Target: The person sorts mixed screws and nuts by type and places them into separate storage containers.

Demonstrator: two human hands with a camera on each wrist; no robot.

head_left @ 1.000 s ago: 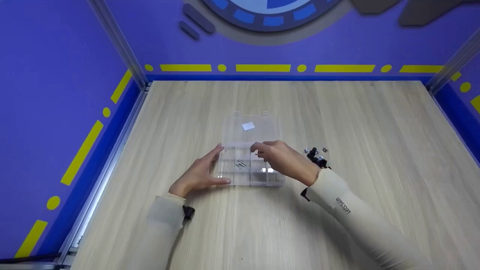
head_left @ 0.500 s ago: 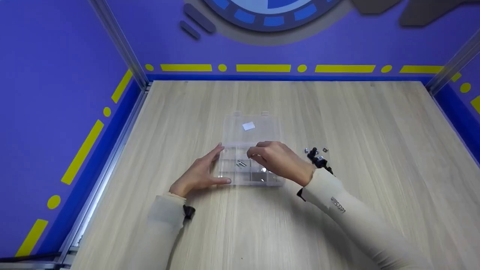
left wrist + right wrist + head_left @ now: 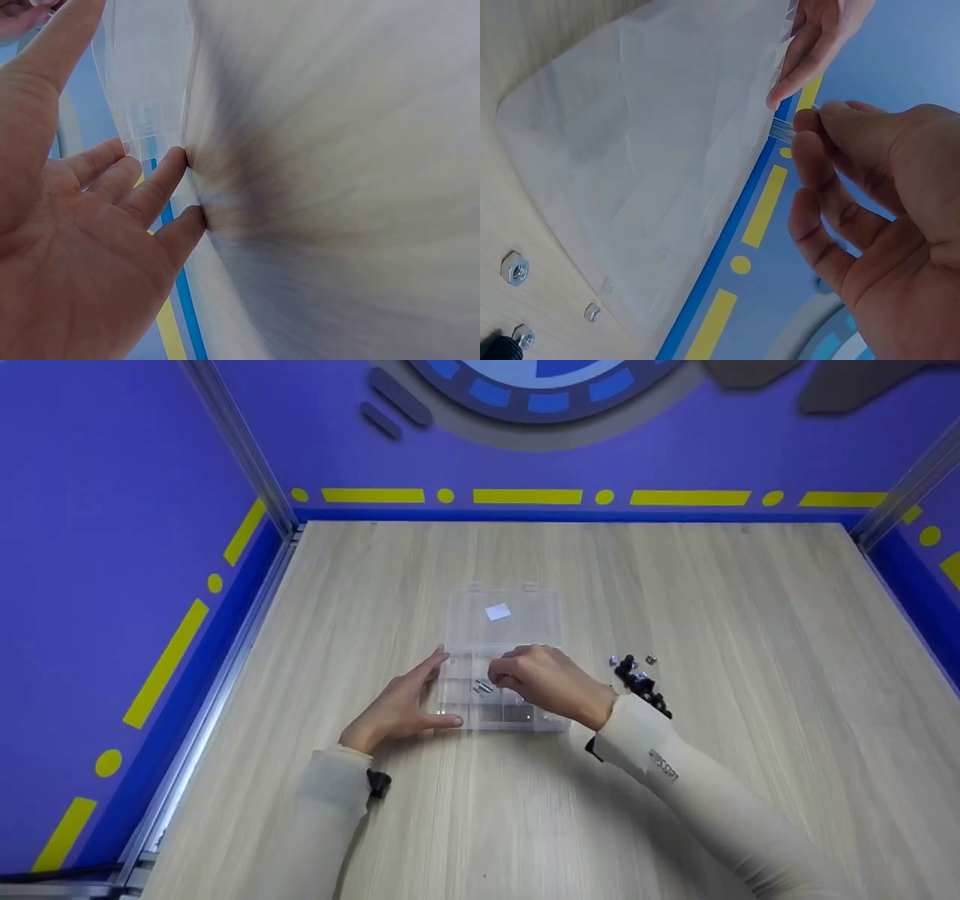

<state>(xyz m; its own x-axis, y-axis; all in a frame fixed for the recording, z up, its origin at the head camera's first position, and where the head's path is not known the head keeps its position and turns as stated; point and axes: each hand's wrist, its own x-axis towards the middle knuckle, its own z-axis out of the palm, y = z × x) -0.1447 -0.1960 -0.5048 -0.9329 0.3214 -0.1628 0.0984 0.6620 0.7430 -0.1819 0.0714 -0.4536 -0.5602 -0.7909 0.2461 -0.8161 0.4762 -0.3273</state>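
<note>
A clear plastic compartment box [image 3: 486, 714] lies on the table with its lid [image 3: 525, 619] folded back, a white label on it. My left hand [image 3: 400, 706] spans the box's left side, thumb along the front edge and straight fingers at the side and far corner. Over the middle compartments, my right hand [image 3: 551, 679] pinches a small silvery metal piece [image 3: 815, 107] between thumb and forefinger, mostly hidden by the fingertips. Several thin silvery metal pieces [image 3: 482, 688] lie together in a middle compartment just left of those fingertips.
Right of the box, several black bolts [image 3: 643, 686] lie in a loose heap. Silvery hex nuts [image 3: 515, 268] are scattered around them on the wooden table [image 3: 750, 675]. Blue panels [image 3: 525, 465] stand behind the table and at both sides.
My right hand has moved a little left over the box, toward the metal pieces, and more of the black bolts shows behind it. The left hand stays where it was.
</note>
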